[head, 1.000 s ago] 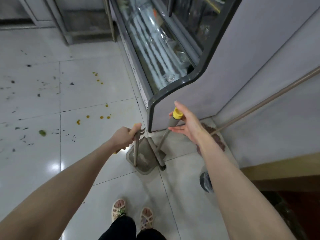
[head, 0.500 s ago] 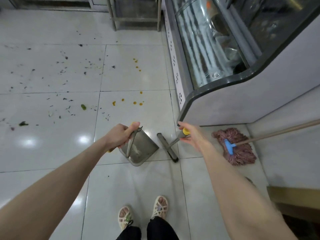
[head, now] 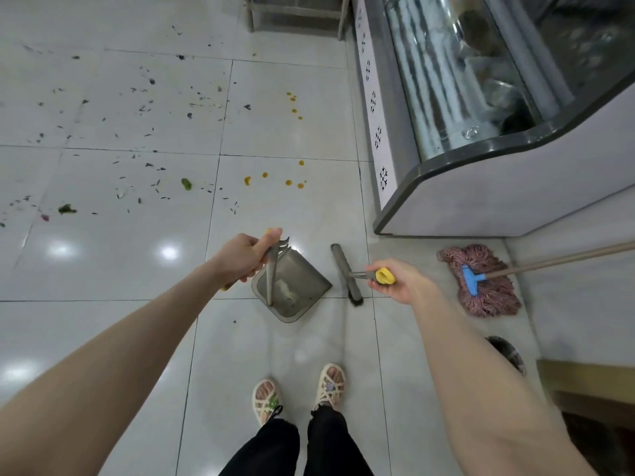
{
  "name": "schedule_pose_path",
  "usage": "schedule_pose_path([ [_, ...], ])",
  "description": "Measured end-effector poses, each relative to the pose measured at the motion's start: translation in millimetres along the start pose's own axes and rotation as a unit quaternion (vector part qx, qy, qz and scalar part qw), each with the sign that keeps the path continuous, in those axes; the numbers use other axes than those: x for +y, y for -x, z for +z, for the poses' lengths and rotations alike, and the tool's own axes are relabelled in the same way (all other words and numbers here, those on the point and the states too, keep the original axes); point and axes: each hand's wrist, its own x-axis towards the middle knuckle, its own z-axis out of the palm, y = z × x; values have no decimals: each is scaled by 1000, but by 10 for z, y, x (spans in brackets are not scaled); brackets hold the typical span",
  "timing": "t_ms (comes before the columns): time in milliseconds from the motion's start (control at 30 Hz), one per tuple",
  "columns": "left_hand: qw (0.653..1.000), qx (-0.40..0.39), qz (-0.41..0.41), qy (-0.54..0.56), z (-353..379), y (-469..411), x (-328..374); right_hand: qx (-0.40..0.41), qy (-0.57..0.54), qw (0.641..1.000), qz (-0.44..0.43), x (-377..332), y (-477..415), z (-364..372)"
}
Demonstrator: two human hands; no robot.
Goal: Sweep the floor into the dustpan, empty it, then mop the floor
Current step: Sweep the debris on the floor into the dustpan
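Observation:
My left hand [head: 245, 257] grips the upright handle of a grey dustpan [head: 292, 286], whose pan sits at floor level just ahead of my feet. My right hand [head: 400, 281] holds the yellow-capped top of a short grey broom [head: 345, 273], its brush head lying on the tile right of the pan. A pink string mop [head: 481, 281] with a blue clamp lies on the floor to the right, its wooden pole running off right. Dark crumbs [head: 144, 108], green scraps [head: 186, 183] and yellow bits [head: 288, 182] are scattered over the white tiles ahead and to the left.
A glass-topped chest freezer [head: 481, 187] stands at the right, its corner close to the broom. A metal rack's legs [head: 295, 15] show at the top. A wooden edge [head: 584, 376] and a dark round object [head: 507, 352] sit at lower right.
I have stepped back from the freezer corner and the view tilted down. Dustpan and broom, earlier together, are now apart, the dustpan in my left hand and the broom in my right.

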Motion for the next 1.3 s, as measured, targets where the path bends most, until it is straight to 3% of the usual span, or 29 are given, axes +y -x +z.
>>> schedule_pose_path([
  [233, 999, 13, -15, 26, -158, 41, -225, -12, -26, 999, 43, 46, -102, 212],
  [700, 994, 75, -45, 60, -835, 98, -579, -24, 42, 991, 125, -8, -300, 787],
  [1000, 994, 84, -48, 51, -1773, 199, -1240, -23, 47, 994, 99, 314, -66, 2116],
  [1300, 998, 62, -21, 9, -3009, 597, -2169, -36, 19, 993, 110, 1220, 459, 3750],
])
